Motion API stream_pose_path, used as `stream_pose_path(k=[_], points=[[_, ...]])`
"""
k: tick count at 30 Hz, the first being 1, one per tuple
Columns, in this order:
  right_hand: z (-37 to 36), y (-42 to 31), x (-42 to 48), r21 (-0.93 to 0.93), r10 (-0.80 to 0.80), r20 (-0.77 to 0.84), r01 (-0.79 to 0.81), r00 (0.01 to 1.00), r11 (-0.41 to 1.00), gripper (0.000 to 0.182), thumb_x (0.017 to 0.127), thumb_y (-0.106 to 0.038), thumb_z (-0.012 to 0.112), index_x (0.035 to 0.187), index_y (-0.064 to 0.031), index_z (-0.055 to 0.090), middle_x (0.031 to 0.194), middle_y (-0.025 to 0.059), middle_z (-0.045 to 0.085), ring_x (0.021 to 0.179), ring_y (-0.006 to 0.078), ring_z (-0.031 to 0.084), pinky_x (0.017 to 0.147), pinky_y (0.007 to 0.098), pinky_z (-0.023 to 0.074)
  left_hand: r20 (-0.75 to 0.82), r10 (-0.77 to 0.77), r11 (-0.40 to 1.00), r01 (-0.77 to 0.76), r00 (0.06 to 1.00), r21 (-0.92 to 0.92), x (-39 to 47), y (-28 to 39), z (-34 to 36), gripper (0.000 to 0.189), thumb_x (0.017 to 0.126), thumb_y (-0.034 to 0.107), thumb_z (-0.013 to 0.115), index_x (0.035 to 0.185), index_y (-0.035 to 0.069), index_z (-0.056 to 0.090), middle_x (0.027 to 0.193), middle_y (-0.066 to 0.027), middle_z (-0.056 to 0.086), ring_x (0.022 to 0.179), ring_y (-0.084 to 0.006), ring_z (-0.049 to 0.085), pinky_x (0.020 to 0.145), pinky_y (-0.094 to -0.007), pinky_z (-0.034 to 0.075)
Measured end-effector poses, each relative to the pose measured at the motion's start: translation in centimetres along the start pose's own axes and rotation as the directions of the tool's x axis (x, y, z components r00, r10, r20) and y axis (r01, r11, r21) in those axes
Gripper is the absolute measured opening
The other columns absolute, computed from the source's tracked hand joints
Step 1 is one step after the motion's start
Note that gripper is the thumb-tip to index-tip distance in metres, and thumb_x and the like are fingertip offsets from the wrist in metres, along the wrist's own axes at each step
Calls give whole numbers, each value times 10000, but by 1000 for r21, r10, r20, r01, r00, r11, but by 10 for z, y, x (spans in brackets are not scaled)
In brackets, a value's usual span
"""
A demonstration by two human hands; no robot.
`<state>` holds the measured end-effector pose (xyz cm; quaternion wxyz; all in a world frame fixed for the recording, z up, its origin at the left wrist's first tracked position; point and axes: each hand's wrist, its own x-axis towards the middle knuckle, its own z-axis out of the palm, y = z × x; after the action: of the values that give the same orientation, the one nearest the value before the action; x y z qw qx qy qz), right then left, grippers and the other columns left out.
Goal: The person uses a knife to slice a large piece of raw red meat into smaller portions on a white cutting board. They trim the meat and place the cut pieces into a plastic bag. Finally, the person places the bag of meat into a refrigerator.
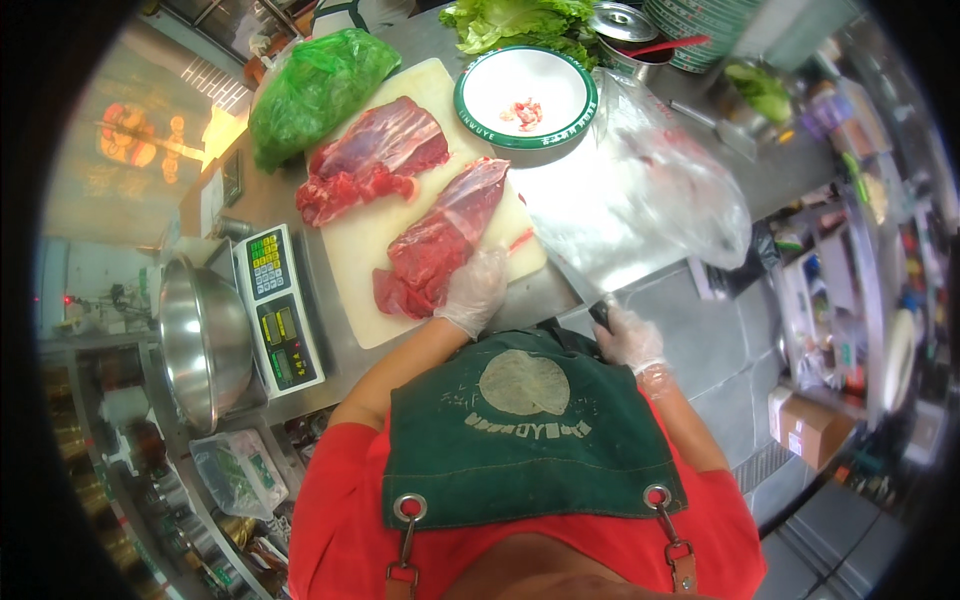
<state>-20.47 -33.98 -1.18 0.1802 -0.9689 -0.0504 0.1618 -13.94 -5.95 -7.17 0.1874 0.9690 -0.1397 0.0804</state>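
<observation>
My left hand (475, 291), in a clear plastic glove, holds the near right side of a long piece of raw red meat (442, 232). That piece lies across a white cutting board (352, 292). Farther back on the board is a second, wider piece of raw meat (390, 150) with pale membrane. In my gloved right hand (631, 337) is the black handle of a knife (574, 276). Its blade points away from me, beside the board's right corner and apart from the meat. A white bowl with a green rim (526, 142) stands behind the board, with small meat trimmings (525, 115) inside.
A digital scale (279, 309) and a large steel bowl (206, 341) stand at left. A green plastic bag (322, 94) overlaps the board's far left. Clear plastic bags (667, 172) cover the right of the steel table. Lettuce (517, 26) and a lidded pot (634, 56) sit at the back.
</observation>
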Motion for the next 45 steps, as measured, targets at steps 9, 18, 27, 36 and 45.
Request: stream_pose_path(k=[9, 18, 27, 36, 45], points=[[-4, -13, -9, -15, -8, 45, 9, 999, 1000, 609, 935, -426, 586, 1418, -65, 502, 981, 194, 684, 855, 399, 680, 766, 493, 537, -147, 24, 991, -43, 989, -130, -1, 7, -3, 125, 960, 203, 609, 1020, 93, 612, 844, -148, 610, 734, -364, 637, 607, -465, 525], [7, -10, -14, 36, -104, 32, 103, 994, 994, 601, 926, -408, 612, 1396, -44, 520, 959, 193, 681, 829, 395, 680, 742, 490, 539, -139, 53, 991, -69, 989, -112, 0, 7, -10, 125, 961, 193, 600, 1015, 80, 602, 867, -171, 614, 761, -371, 639, 630, -471, 525], [43, 0, -12, 21, -121, -81, 123, 989, 992, 597, 924, -389, 616, 1390, -32, 504, 912, 178, 675, 762, 371, 684, 671, 495, 544, -18, 8, 1000, -8, 1000, -1, 5, 8, 3, 143, 956, 178, 548, 973, 64, 633, 776, -168, 645, 664, -347, 658, 578, -450, 542], [42, -4, 2, -7, -60, 60, 60, 996, 998, 621, 937, -363, 594, 1435, -35, 419, 946, 193, 685, 780, 392, 689, 683, 510, 548, 138, -48, 999, 47, 989, 6, 9, 13, -1, 187, 940, 171, 474, 919, 49, 614, 798, -203, 675, 671, -397, 672, 609, -500, 547], [22, -27, 29, 94, -89, 48, 84, 995, 992, 424, 935, -337, 594, 1237, -48, 524, 1002, 205, 682, 814, 403, 683, 712, 515, 543, 265, -17, 999, 9, 964, 33, 12, 27, -19, 193, 896, 129, 489, 908, 25, 652, 838, -238, 681, 729, -432, 681, 692, -541, 553]])
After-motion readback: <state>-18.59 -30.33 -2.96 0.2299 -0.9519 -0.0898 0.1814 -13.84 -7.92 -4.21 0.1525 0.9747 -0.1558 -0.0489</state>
